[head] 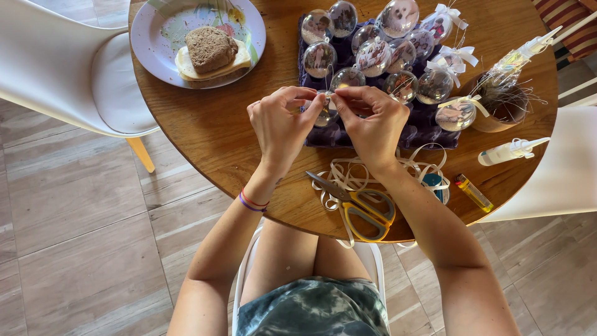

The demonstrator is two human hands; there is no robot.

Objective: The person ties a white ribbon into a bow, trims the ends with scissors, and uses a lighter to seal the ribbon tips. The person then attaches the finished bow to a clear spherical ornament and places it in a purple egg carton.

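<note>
Already several far-right baubles (pixel 457 113) wear bows; left hand (pixel 283 124) and right hand (pixel 373 124) pinch ribbon on one bauble (pixel 326 115), others bare.

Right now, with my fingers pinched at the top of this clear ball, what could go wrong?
The clear ball sits half hidden under your left hand and right hand; a slip might knock it into the neighbouring balls in the purple tray. The loose white ribbon is tangled around the scissors at the table edge; tugging it may drag them off.
</note>
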